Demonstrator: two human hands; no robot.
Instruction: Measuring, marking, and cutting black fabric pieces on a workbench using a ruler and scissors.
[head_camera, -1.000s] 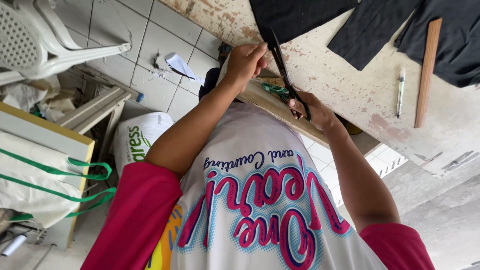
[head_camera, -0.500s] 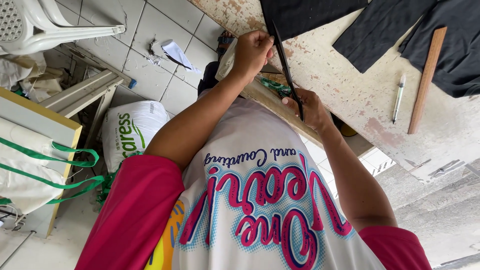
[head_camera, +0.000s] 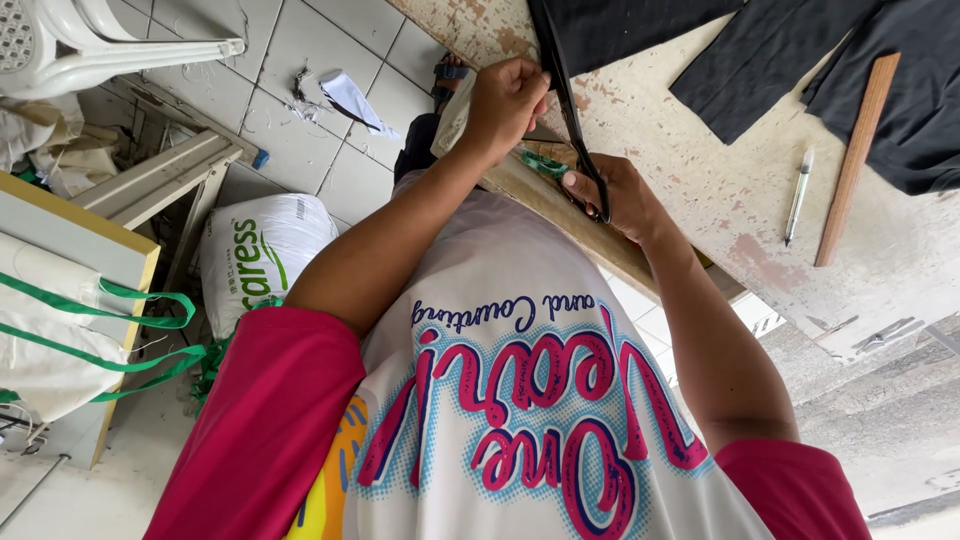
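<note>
Observed from beside the person, in descending order of size.

1. Worn, paint-flaked worktable (head_camera: 700, 180): fills the 1 to 3 o'clock part of the view, with its near edge against the person's body.
2. Tiled floor (head_camera: 300, 60): runs from 10 to 12 o'clock. A white plastic chair (head_camera: 90, 50) stands at 10 o'clock and a white printed sack (head_camera: 265, 250) at 9 o'clock. A pale bag with green straps (head_camera: 50, 350) hangs at 8 o'clock.
3. Black fabric pieces (head_camera: 930, 110): lie flat on the table at 1 to 2 o'clock.
4. Wooden ruler (head_camera: 855, 160): lies at 2 o'clock, with its upper end on the black fabric.
5. Narrow black strip (head_camera: 570, 110): the item in hand. It runs over the table edge at 12 o'clock, stretched between both hands.
6. Left hand (head_camera: 505, 100): at 12 o'clock, closed into a fist that grips the strip at its upper part.
7. Right hand (head_camera: 615, 195): just below, toward 1 o'clock. Its fingers are curled tight on the strip's lower end, pressed to the table edge.
8. Pen (head_camera: 797, 195): lies at 2 o'clock, just left of the ruler and apart from it.
9. Small green item (head_camera: 543, 163): sits between the two hands on the table edge. Its kind cannot be told.
</note>
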